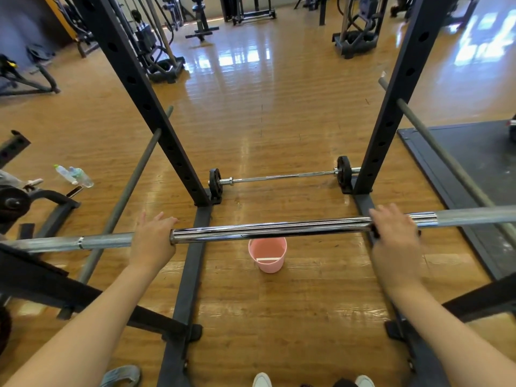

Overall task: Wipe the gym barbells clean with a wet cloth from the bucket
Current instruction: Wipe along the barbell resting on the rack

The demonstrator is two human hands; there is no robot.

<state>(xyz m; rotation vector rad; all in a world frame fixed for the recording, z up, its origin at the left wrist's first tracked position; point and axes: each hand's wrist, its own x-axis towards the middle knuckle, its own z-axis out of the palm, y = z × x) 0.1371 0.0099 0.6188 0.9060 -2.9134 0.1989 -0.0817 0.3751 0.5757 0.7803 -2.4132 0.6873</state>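
Barbell [268, 228] cleaning is caught at close range: the chrome bar is stretched straight across the view from nine to three o'clock, raised at rack height. At eight o'clock the left hand [153, 241] is laid against the bar's knurled part with fingers extended, nothing gripped. At three o'clock the right hand [395, 233] is wrapped over the bar, fingers curled around it; no cloth can be made out under either hand.

Just beyond, at six o'clock below the bar, the pink bucket [267, 254] is stood on the wooden floor [279, 107]. Further out at twelve, a second barbell [282, 176] with small plates is rested on the floor between the black rack uprights [391, 107].

A risk is judged here: the bar could be rolled off its supports if pushed unevenly, and the bucket beneath could be struck or tipped.
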